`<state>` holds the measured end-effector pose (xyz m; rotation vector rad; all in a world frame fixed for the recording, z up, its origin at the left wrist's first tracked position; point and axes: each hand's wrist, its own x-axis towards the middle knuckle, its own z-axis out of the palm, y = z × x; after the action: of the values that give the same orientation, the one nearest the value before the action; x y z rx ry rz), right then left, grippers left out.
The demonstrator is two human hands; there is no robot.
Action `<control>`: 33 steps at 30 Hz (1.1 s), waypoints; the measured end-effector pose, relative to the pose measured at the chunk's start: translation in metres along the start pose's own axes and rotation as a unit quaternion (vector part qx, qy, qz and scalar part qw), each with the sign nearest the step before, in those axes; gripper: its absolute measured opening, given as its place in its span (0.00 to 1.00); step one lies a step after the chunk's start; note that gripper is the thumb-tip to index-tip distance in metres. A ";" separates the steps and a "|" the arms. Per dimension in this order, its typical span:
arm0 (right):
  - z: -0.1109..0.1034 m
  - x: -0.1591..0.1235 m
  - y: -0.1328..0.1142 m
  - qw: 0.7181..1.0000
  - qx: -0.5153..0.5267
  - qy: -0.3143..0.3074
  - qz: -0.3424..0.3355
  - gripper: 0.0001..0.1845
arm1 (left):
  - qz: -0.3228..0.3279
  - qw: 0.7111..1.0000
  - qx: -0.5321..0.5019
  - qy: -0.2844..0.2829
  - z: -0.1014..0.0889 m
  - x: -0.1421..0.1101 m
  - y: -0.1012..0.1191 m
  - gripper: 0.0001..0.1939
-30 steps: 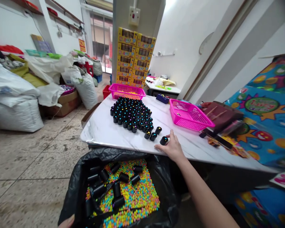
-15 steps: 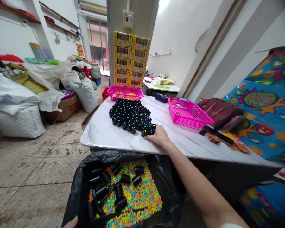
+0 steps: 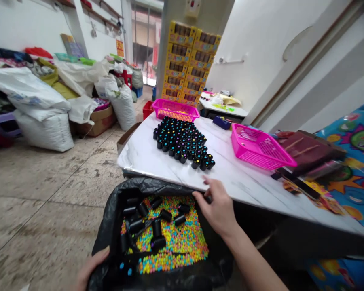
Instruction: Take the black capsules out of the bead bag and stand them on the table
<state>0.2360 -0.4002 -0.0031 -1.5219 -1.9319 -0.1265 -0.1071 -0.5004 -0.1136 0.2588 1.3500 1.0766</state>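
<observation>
My right hand [image 3: 220, 206] hovers over the back right rim of a bin lined with a black bag [image 3: 107, 216], beside the table edge. Its fingers are apart and I see nothing held. At the bin's left side is my left hand [image 3: 92, 267], blurred, only its thumb clear; its other fingers are hidden. Two dark tube tops with blue dots [image 3: 125, 268] show close by. Small coloured balls [image 3: 182, 238] fill the bin, with several black tubes [image 3: 157, 228] lying on them. On the white table [image 3: 142, 165], a packed group of upright black tubes [image 3: 180, 139] shows coloured balls in their tops.
A pink basket [image 3: 261, 157] sits right on the table, another pink basket [image 3: 176, 115] at the back. Yellow boxes [image 3: 189, 64] are stacked behind. Dark items [image 3: 297, 184] and blue printed boxes [image 3: 362, 137] lie far right. White sacks [image 3: 45, 129] stand on the floor to the left.
My right hand has left the front tubes on the table and come back over the bin's rim. My left hand shows more, at the bin's left. The camera view has turned.
</observation>
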 end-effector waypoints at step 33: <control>0.025 -0.050 -0.023 0.883 0.256 -0.392 -0.025 0.15 | -0.083 0.990 -0.071 -0.092 0.013 -0.014 0.013 0.19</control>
<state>0.2098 -0.4374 -0.0430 -1.2346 -2.3276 1.0524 -0.0996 -0.4982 -0.0920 0.1346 1.1055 0.9791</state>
